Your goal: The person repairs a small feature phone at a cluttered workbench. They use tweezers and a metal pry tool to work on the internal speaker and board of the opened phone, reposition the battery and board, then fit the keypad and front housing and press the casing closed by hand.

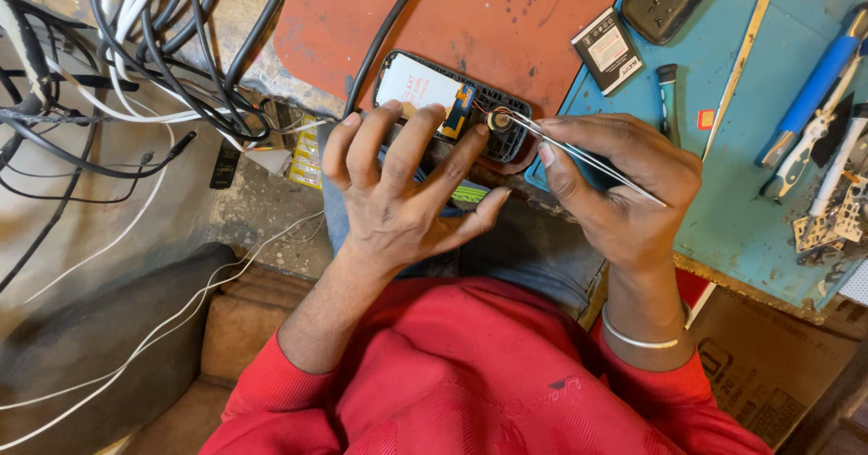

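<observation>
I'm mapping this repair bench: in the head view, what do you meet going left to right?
Tangle of cables → left hand on the opened phone → tweezers → right hand → thin pale stick → blue-handled tool.

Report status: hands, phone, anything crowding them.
Left hand steadies opened phone. Right hand pinches tweezers, tips at small round part. Black cable close alongside the phone.
</observation>
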The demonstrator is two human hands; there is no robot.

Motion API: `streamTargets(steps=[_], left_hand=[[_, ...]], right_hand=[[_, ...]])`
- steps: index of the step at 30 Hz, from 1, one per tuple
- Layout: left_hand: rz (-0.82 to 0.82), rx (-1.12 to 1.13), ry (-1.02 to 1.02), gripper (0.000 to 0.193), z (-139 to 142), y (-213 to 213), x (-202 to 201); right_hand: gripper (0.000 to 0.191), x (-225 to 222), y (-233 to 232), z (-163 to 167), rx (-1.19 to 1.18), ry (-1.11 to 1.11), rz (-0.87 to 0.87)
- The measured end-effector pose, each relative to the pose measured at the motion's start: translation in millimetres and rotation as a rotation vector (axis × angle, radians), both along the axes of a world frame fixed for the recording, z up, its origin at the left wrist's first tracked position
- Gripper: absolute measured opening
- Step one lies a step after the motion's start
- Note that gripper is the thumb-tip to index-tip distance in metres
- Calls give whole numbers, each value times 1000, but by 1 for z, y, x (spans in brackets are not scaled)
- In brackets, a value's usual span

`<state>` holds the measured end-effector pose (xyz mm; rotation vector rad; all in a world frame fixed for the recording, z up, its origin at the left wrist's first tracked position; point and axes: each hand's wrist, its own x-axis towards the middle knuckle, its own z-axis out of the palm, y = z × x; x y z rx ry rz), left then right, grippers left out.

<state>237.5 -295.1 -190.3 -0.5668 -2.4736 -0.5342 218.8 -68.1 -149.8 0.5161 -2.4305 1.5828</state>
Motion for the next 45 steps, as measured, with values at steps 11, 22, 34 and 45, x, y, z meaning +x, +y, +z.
streamTargets(steps=[11, 22, 34, 45], left_hand=[[-50, 9, -30, 48, 0, -2, -5], [-21, -7, -47, 54, 4, -1, -9], [-27, 19, -96, 54, 6, 3, -13], [33, 163, -166, 50, 11, 17, -14]], right_hand=[[10, -2, -2, 1, -36, -46, -63], [11, 1, -4, 0, -36, -59, -78], [15, 1, -5, 1, -98, -69, -105], [12, 0, -7, 4, -46, -63, -74]])
